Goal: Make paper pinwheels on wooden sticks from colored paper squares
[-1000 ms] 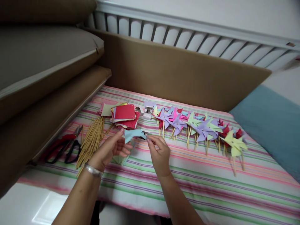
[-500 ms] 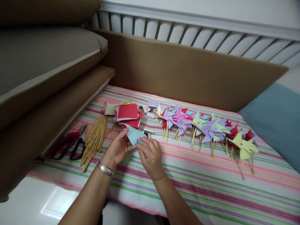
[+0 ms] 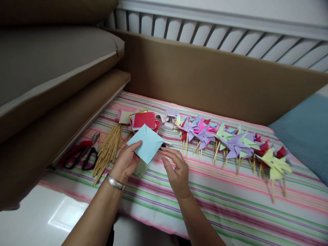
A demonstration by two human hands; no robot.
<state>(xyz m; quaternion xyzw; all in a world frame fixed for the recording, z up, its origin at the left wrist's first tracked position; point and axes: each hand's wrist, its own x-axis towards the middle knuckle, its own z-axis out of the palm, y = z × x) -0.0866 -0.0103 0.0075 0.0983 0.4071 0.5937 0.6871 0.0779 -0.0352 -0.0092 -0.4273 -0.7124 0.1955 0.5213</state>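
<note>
My left hand (image 3: 127, 160), with a silver bracelet at its wrist, holds a light blue paper square (image 3: 147, 145) between thumb and fingers. Slits run in from the square's corners. To the right, my right hand (image 3: 176, 169) is apart from the paper, its fingers loosely stretched and nothing seen in them. Below the blue square a pale green paper (image 3: 141, 168) lies on the striped cloth (image 3: 205, 218). Just behind is a stack of coloured paper squares, a red one (image 3: 144, 120) on top. A bundle of thin wooden sticks (image 3: 109, 148) lies left of my left hand.
Scissors (image 3: 83, 152) with dark handles lie at the left. Several finished paper pinwheels (image 3: 235, 145) on sticks spread along the right. Small white boxes (image 3: 169, 123) sit behind. A brown board (image 3: 200, 78) borders the back, and folded cushions (image 3: 64, 99) rise at the left.
The blue paper has turned flat toward the camera, now fully spread in my left hand. My right hand has let go of it and moved right. The view has shifted slightly.
</note>
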